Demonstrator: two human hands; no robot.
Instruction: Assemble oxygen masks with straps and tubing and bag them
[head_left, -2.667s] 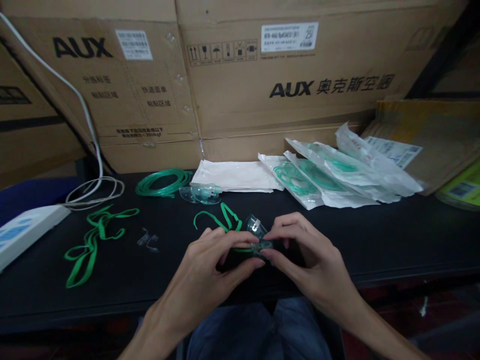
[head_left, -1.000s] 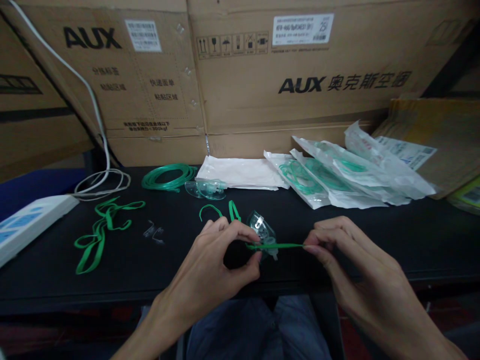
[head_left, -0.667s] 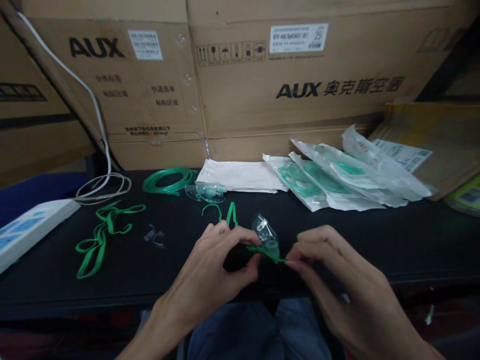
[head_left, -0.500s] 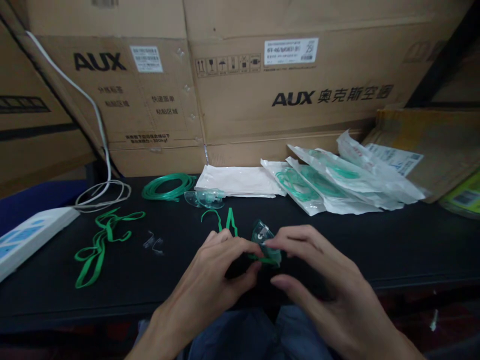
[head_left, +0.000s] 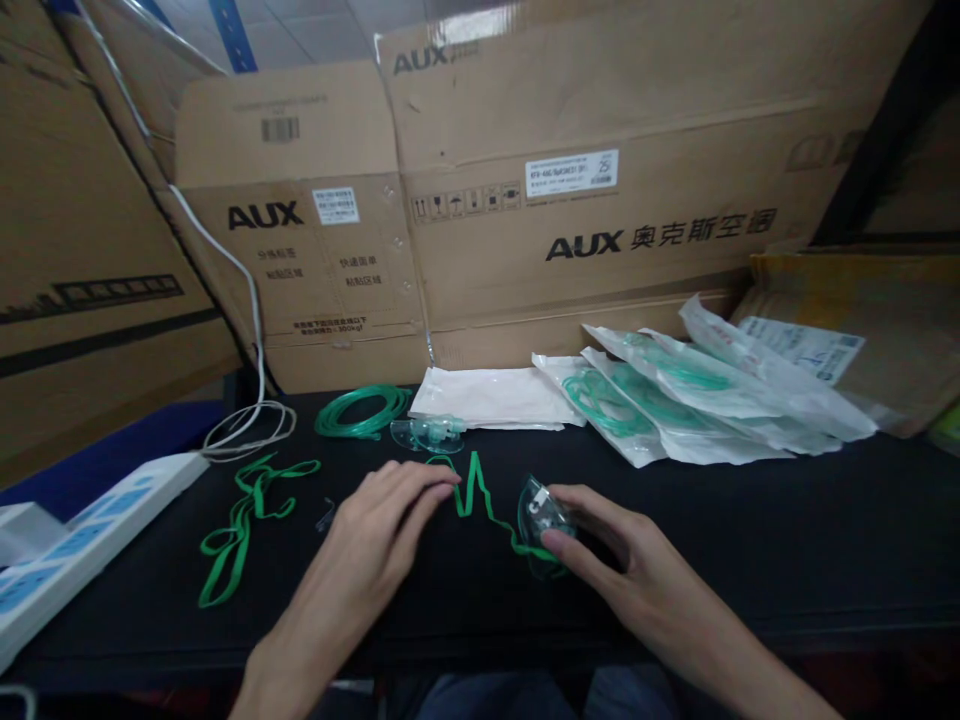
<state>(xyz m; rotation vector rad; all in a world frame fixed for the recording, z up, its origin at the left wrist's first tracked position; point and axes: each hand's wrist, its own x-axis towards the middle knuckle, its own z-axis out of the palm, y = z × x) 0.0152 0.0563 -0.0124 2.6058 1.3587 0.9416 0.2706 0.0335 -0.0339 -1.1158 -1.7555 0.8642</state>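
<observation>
1. My left hand (head_left: 375,535) lies open and palm down over the table (head_left: 750,540), fingers stretched out side by side. The fingertips (head_left: 444,485) end just beside the strap's far bend; I cannot tell whether they touch it.
2. My right hand (head_left: 607,545) is closed on the mask (head_left: 536,508), with the thumb at its near edge and the other fingers curled round its right side.
3. The mask is clear plastic and rests on the table near the middle, between my two hands.
4. The strap (head_left: 480,495) is green and zigzags from the mask leftward and away, towards my left fingertips.
5. Beyond the strap, from left to right, lie a tubing coil (head_left: 364,410), a second mask (head_left: 431,432) and a white pouch (head_left: 495,397).
6. At far right, sealed packs (head_left: 675,405) lie overlapped.
7. At left lie loose straps (head_left: 244,510), a small clip (head_left: 326,516), a power strip (head_left: 82,530) and a white cable (head_left: 251,430).
8. Boxes (head_left: 525,240) stand along the far edge.
</observation>
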